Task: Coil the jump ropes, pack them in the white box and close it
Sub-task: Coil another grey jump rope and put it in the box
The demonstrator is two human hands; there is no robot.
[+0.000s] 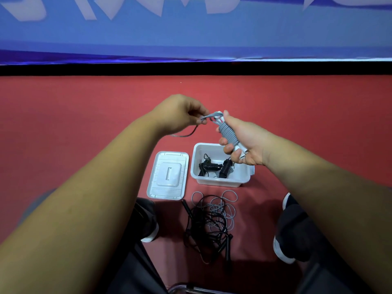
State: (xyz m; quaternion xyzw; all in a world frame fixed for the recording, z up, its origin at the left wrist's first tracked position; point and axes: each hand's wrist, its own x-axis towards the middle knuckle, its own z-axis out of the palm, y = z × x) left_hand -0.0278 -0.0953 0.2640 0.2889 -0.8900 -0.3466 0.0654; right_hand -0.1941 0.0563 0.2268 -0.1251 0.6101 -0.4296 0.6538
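Right hand (244,139) gripping coiled grey jump rope (228,133) — left hand (180,114) pinching its loose end, above white box (220,181)

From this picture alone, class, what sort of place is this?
Probably a sports hall or gym: a red floor, a blue banner along the far edge, and jump ropes piled on it.

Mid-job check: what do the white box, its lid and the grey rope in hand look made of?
The white box looks like moulded plastic, slightly translucent, with smooth walls and a rolled rim. The lid seems the same plastic, with moulded ridges and a faint sheen. The grey rope is probably PVC or rubber-coated cord: smooth, matte, bending into tight even coils; any core is hidden.
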